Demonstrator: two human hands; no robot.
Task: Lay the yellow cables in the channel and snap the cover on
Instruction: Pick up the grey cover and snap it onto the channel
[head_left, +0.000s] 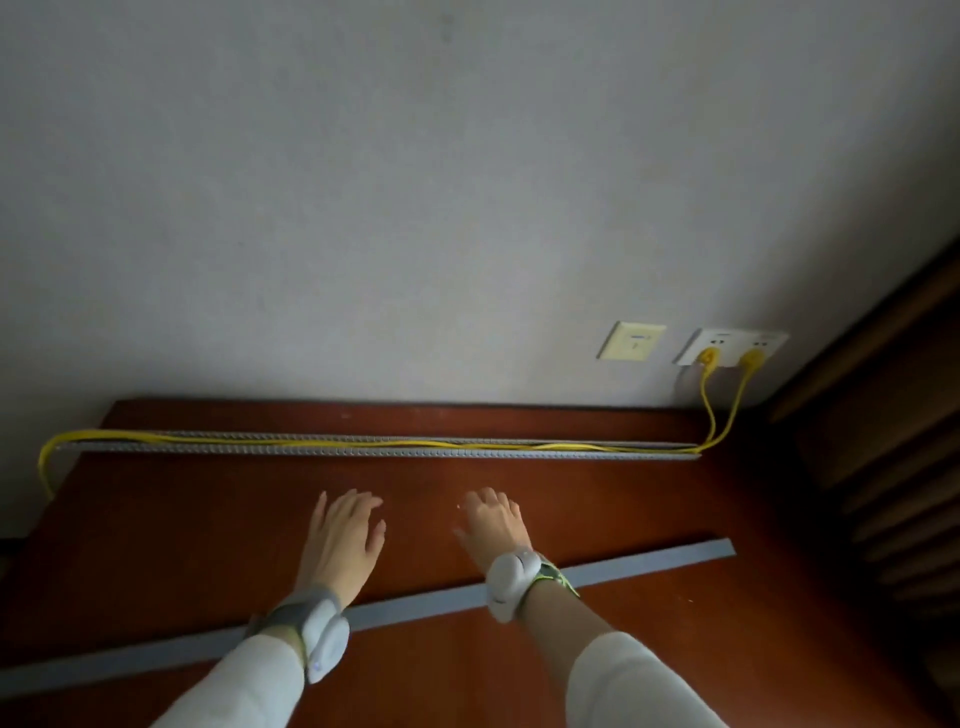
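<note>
A long grey slotted channel (363, 452) lies along the far side of the red-brown table, close to the wall. Two yellow cables (311, 443) run inside it, loop out over the table's left edge, and at the right end rise to plugs in a wall socket (730, 347). The flat grey cover strip (649, 564) lies diagonally across the near part of the table, under my wrists. My left hand (345, 535) and my right hand (491, 525) hover palm down between the cover and the channel, fingers spread, holding nothing.
The table (623, 499) ends at a left edge near the cable loop. A second wall plate (631, 340) sits left of the socket. Dark wooden slatted furniture (883, 467) stands at the right. Both wrists wear grey-white bands.
</note>
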